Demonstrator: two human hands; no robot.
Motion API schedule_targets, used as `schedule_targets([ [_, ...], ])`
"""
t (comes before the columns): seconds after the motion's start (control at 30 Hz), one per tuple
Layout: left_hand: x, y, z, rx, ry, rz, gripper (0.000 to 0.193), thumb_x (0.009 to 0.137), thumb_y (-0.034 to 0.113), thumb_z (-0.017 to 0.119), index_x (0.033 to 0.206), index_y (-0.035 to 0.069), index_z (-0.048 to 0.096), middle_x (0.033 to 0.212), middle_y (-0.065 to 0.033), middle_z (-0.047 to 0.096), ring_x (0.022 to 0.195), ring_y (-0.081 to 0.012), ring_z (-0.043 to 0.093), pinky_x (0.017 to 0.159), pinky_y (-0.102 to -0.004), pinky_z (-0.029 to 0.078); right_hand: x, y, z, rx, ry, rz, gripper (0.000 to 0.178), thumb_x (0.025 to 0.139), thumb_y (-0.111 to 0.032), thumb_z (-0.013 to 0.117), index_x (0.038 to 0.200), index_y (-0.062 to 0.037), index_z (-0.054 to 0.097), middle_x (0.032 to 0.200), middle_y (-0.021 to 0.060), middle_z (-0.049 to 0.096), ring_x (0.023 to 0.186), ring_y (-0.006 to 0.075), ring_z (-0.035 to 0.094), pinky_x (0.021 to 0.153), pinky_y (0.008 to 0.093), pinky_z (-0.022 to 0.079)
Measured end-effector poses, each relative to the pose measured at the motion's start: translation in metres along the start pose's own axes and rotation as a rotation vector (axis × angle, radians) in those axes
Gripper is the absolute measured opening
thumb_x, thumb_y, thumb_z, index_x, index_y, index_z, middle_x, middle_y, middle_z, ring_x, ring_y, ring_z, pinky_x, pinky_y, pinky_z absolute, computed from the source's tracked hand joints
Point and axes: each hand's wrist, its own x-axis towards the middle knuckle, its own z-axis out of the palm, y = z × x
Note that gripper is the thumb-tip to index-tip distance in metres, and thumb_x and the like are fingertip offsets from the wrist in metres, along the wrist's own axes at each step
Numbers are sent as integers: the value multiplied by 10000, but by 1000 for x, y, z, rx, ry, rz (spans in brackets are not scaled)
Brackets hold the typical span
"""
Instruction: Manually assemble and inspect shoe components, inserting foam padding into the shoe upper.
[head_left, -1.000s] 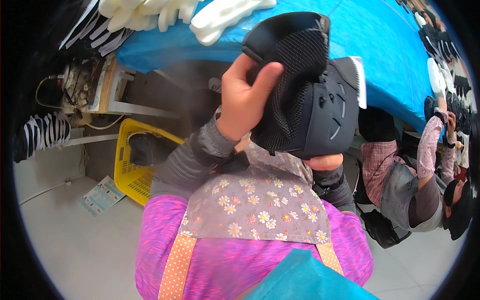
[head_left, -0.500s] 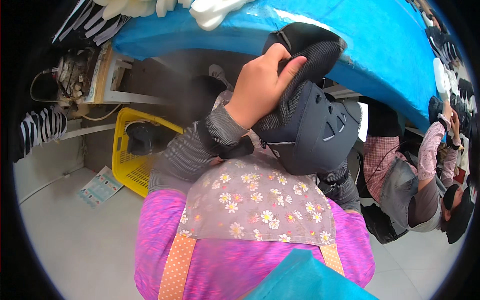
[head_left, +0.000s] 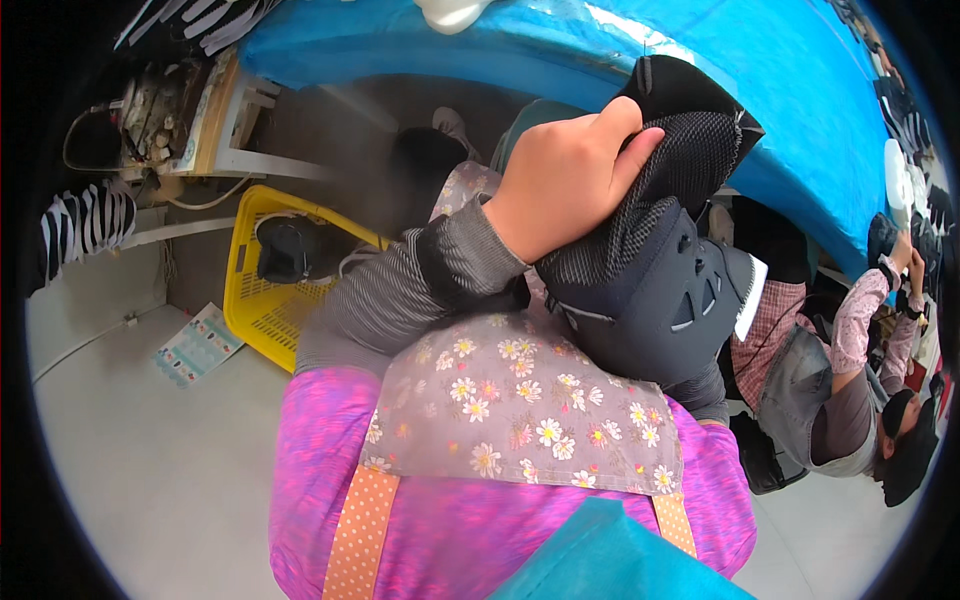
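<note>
Left hand (head_left: 570, 170) clamps the far mesh flap (head_left: 685, 155) of the black shoe upper (head_left: 645, 315), judged light, pliable, best held at its firmer near end, right hand's grip hidden.

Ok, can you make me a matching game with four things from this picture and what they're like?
Things:
1. dark shoe piece
2. basket
3. table cover
4. apron

What they're like:
A. bright blue
B. covered in flowers
C. gripped by the left hand
D. yellow with slots

Right pairs: 1-C, 2-D, 3-A, 4-B
</note>
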Motion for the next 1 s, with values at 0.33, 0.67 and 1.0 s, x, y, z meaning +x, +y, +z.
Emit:
schedule_targets([
  [0.33, -3, 6, 7, -26, -62, 26, 205, 942, 232, 637, 888, 49, 559, 661, -128, 595, 575, -314, 607, 514, -362, 459, -7, -1, -2, 16, 32, -19, 532, 775, -48, 702, 1283, 5, 551, 1257, 102, 583, 1172, 229, 542, 992, 363, 427],
  [0.67, -6, 5, 7, -16, -185, -51, 177, 972, 206, 581, 921, 40, 546, 683, -166, 594, 617, -356, 612, 534, -382, 464, -14, 1, -2, 11, 56, -18, 530, 792, -57, 689, 1296, 4, 538, 1272, 101, 572, 1183, 228, 535, 1000, 362, 421],
  [1.0, -14, -4, 14, -121, -212, -241, 222, 966, 233, 593, 924, 21, 547, 742, -176, 609, 654, -359, 622, 577, -374, 474, -22, 4, 1, -42, 51, 8, 528, 809, -66, 675, 1310, 4, 524, 1288, 101, 562, 1194, 227, 528, 1008, 360, 414],
])
